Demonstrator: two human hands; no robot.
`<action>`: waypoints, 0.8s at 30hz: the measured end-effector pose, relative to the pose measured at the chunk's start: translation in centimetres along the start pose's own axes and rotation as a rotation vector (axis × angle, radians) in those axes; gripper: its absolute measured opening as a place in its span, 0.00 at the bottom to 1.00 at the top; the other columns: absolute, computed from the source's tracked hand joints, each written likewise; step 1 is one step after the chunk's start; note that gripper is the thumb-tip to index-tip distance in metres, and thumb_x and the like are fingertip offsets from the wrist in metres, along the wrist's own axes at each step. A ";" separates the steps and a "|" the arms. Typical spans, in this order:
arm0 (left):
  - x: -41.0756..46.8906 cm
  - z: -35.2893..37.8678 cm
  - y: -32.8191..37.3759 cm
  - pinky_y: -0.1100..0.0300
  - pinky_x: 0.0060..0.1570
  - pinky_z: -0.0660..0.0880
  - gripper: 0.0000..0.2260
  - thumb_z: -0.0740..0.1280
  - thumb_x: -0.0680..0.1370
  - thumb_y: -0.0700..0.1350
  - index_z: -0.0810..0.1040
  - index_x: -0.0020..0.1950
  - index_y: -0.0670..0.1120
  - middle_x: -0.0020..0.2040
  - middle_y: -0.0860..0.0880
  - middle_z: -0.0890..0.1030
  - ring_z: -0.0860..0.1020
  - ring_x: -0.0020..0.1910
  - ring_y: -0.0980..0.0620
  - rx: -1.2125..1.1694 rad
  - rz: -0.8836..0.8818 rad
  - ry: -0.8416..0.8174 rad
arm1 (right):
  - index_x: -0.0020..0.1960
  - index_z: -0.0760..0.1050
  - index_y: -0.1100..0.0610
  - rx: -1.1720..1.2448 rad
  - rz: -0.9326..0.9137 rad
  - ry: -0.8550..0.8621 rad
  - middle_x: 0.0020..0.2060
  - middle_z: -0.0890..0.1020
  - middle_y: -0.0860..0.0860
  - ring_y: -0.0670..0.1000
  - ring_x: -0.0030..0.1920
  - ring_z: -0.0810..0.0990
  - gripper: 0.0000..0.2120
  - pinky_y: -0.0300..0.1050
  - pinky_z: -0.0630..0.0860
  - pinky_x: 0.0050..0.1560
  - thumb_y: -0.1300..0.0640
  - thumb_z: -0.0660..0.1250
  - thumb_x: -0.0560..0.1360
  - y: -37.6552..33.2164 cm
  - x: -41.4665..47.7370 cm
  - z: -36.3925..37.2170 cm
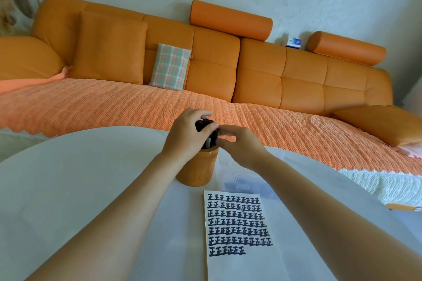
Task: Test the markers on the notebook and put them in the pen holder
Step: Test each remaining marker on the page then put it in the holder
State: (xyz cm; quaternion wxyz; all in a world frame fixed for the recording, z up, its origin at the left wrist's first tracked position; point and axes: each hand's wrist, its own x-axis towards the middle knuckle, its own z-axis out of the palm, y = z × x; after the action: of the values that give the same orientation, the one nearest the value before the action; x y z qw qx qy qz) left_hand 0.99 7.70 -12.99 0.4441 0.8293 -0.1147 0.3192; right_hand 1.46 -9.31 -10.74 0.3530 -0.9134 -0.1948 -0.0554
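Left hand grips the black markers over the pen holder, right hand flat-fingered against them; a sideways shove could tip the holder on the bench.

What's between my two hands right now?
The black markers, sticking up from the orange pen holder, sit between your left hand and right hand, in the head view.

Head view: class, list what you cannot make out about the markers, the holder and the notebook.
All in the head view:
Markers: number unclear; the left hand and right hand cover them.
Holder: inside hidden by the hands and markers.
Notebook: lower part cut by the bottom edge.
Bluish item beyond the notebook: blurred, partly behind the right forearm.
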 end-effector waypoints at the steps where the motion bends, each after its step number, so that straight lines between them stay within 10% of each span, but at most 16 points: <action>1: 0.0 -0.1 -0.1 0.64 0.55 0.71 0.15 0.69 0.76 0.55 0.79 0.61 0.52 0.56 0.54 0.76 0.74 0.57 0.57 -0.007 0.007 -0.018 | 0.63 0.79 0.46 -0.020 -0.023 0.025 0.57 0.82 0.46 0.47 0.58 0.77 0.13 0.44 0.73 0.55 0.53 0.67 0.79 0.0 0.0 0.2; 10: -0.7 -0.5 -0.2 0.58 0.55 0.76 0.14 0.68 0.76 0.56 0.83 0.57 0.52 0.56 0.56 0.81 0.77 0.57 0.57 0.091 0.076 -0.012 | 0.63 0.78 0.50 0.179 -0.062 0.066 0.53 0.84 0.44 0.41 0.53 0.81 0.15 0.38 0.76 0.54 0.58 0.70 0.77 -0.1 -0.6 1.5; 14: -0.7 -0.7 0.1 0.61 0.57 0.69 0.18 0.62 0.80 0.53 0.71 0.71 0.56 0.66 0.55 0.75 0.70 0.65 0.55 0.166 0.109 -0.105 | 0.63 0.77 0.49 0.070 0.050 0.055 0.58 0.79 0.45 0.46 0.55 0.79 0.13 0.42 0.75 0.54 0.57 0.64 0.79 1.0 -1.0 0.3; 18: -0.5 -1.0 0.4 0.52 0.61 0.71 0.16 0.61 0.80 0.56 0.75 0.66 0.58 0.68 0.58 0.72 0.66 0.68 0.54 0.269 0.067 -0.205 | 0.54 0.83 0.48 -0.241 0.169 -0.218 0.51 0.85 0.46 0.47 0.50 0.83 0.12 0.39 0.79 0.47 0.61 0.63 0.80 3.4 -1.1 -1.8; 24: -0.8 -1.7 0.9 0.50 0.64 0.66 0.23 0.67 0.76 0.59 0.70 0.71 0.62 0.74 0.58 0.64 0.60 0.72 0.53 0.367 0.023 -0.333 | 0.55 0.85 0.47 -0.404 0.252 -0.481 0.57 0.84 0.47 0.50 0.57 0.81 0.11 0.48 0.75 0.65 0.57 0.68 0.77 4.8 -0.4 -2.8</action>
State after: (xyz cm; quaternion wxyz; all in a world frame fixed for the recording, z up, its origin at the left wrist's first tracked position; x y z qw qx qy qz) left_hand -0.82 8.51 -12.19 0.2573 0.9360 -0.1356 0.1984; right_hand 3.04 -14.50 -11.76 0.1127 -0.9687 -0.1433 0.1682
